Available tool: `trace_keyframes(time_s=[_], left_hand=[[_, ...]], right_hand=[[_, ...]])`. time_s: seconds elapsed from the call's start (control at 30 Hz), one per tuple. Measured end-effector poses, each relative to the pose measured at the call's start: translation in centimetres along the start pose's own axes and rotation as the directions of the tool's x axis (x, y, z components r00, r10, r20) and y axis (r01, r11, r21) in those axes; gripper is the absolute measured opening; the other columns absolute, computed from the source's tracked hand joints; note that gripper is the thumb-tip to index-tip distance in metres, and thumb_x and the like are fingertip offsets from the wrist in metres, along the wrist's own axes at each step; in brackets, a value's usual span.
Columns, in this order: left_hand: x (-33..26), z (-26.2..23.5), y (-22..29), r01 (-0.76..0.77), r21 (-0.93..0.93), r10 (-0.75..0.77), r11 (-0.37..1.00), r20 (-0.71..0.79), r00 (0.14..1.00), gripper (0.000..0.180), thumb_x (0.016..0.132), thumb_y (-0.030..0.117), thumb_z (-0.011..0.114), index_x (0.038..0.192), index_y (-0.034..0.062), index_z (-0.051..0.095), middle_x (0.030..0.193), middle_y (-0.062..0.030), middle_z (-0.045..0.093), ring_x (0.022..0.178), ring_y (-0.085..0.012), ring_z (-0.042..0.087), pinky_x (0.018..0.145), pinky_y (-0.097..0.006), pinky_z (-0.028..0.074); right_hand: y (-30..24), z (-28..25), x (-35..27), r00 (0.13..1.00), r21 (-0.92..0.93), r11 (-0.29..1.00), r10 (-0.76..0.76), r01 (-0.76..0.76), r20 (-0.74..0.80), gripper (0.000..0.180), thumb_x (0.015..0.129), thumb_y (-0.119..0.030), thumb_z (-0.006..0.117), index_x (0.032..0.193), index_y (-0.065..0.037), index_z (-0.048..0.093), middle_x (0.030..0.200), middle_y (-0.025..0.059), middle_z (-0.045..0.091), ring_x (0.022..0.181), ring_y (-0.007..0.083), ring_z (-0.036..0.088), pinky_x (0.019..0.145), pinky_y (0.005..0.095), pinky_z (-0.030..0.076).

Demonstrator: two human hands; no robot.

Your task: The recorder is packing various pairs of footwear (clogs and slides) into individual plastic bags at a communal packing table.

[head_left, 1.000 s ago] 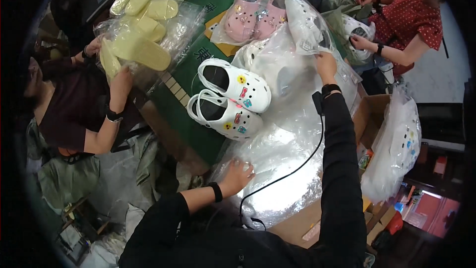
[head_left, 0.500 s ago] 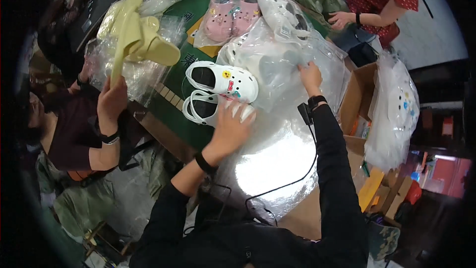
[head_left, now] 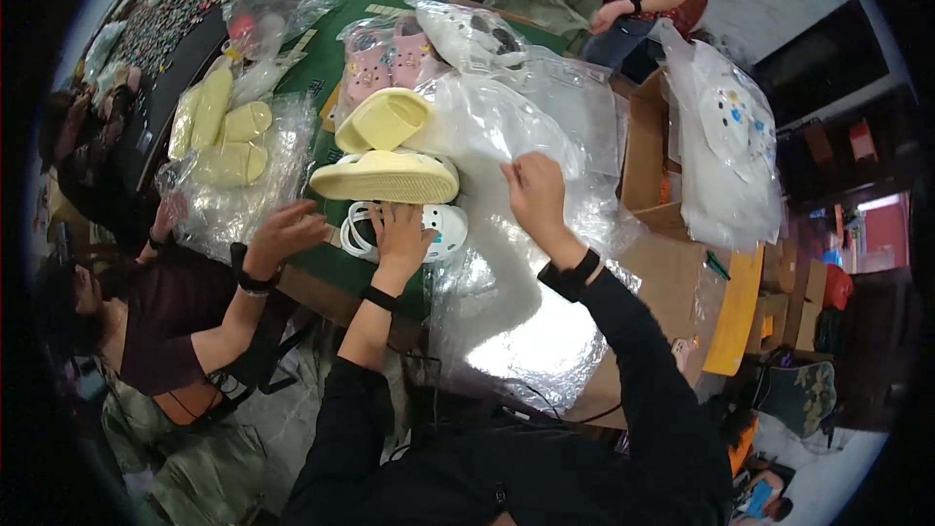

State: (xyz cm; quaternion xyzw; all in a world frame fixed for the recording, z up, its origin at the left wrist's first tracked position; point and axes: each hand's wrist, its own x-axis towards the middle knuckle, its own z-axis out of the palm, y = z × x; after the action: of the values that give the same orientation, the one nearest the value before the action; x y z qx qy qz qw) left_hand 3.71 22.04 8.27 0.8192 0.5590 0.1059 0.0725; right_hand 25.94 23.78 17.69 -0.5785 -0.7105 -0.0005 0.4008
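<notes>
Left hand (head_left: 401,234) flat, fingers spread, pressing on white perforated clog (head_left: 443,229) at near edge of green table (head_left: 326,68). Right hand (head_left: 531,190) pinched shut on crinkly clear plastic bag (head_left: 506,312) (glossy, draped off table edge). Smooth yellow foam slide (head_left: 387,177) just behind clog. Co-worker's hand (head_left: 284,232) close on left; little free room.

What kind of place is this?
Probably a footwear packing station: clear plastic bags cover a green table, with white clogs under the left hand, yellow slides and cardboard boxes alongside.
</notes>
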Motion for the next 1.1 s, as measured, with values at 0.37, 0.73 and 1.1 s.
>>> trace_keyframes(time_s=[0.37, 0.73, 1.1], left_hand=[[-1.5, -2.2, 4.7, 0.322, -0.919, -0.124, 0.229, 0.301, 0.946, 0.056, 0.088, 0.043, 0.049, 0.13, 0.0088, 0.039, 0.13, -0.0189, 0.042, 0.118, -0.0309, 0.043, 0.091, -0.039, 0.039], [-8.3, -6.9, 1.9, 0.689, -0.638, 0.405, -0.344, 0.561, 0.722, 0.051, 0.086, 0.02, 0.047, 0.131, -0.0005, 0.036, 0.123, -0.0112, 0.051, 0.106, -0.022, 0.054, 0.089, -0.032, 0.044], [-14.2, -5.8, -5.2, 0.567, -0.823, 0.206, -0.035, 0.549, 0.81, 0.047, 0.071, -0.009, 0.042, 0.117, -0.0005, 0.051, 0.1, -0.0122, 0.062, 0.083, -0.0198, 0.063, 0.073, -0.032, 0.051]], right_hand=[[-5.9, -6.4, -11.8, 0.957, -0.15, 0.953, -0.277, 0.263, -0.083, 0.014, 0.068, 0.0, 0.062, 0.076, -0.006, 0.051, 0.081, 0.0078, 0.054, 0.075, 0.0258, 0.054, 0.067, 0.0362, 0.041], [-5.0, -8.9, -27.0, 0.749, 0.106, 0.904, -0.405, 0.415, 0.524, 0.029, 0.075, -0.012, 0.055, 0.104, -0.011, 0.058, 0.107, 0.0058, 0.056, 0.102, 0.0235, 0.055, 0.087, 0.035, 0.045], [-2.3, -9.7, -27.9, 0.84, -0.642, 0.717, 0.502, -0.271, 0.206, 0.052, 0.071, -0.026, 0.064, 0.115, -0.003, 0.05, 0.126, 0.0198, 0.044, 0.122, 0.0369, 0.036, 0.1, 0.0527, 0.026]])
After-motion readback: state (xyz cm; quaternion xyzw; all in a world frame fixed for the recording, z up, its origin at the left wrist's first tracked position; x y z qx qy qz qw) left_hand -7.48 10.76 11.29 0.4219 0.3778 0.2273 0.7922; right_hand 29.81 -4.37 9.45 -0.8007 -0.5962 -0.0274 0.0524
